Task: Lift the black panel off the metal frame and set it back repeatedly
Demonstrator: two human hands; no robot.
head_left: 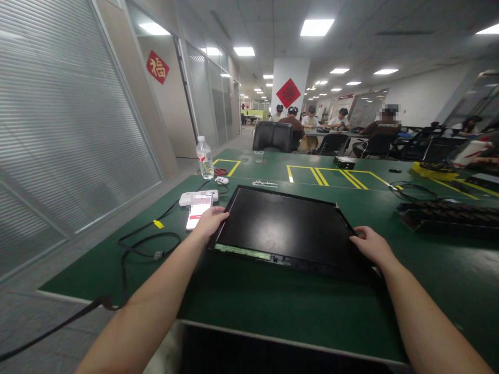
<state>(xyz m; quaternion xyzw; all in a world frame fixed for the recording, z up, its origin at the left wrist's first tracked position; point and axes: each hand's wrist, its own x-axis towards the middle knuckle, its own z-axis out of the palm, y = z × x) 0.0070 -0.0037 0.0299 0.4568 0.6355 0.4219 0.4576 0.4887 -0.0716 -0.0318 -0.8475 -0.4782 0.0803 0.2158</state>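
Observation:
A black display panel (pixel 280 221) lies screen up above the green table in front of me, with a green circuit strip (pixel 244 252) exposed along its near edge. My left hand (pixel 212 221) grips the panel's left side, thumb on top of the frame and the other fingers partly hidden. On the right side my right hand (pixel 372 244) is closed on the frame in the same way, some fingers out of sight beneath it. Just beyond my left hand lie a phone (pixel 198 210) with a lit screen and a white power strip (pixel 187 199).
A water bottle (pixel 205 158), red-handled scissors (pixel 220 172) and a caliper-like tool (pixel 265 184) lie past the panel on the green table (pixel 304 306). Black cable (pixel 152 249) loops at left. A long dark part (pixel 448 218) lies at right. Several people sit at far tables.

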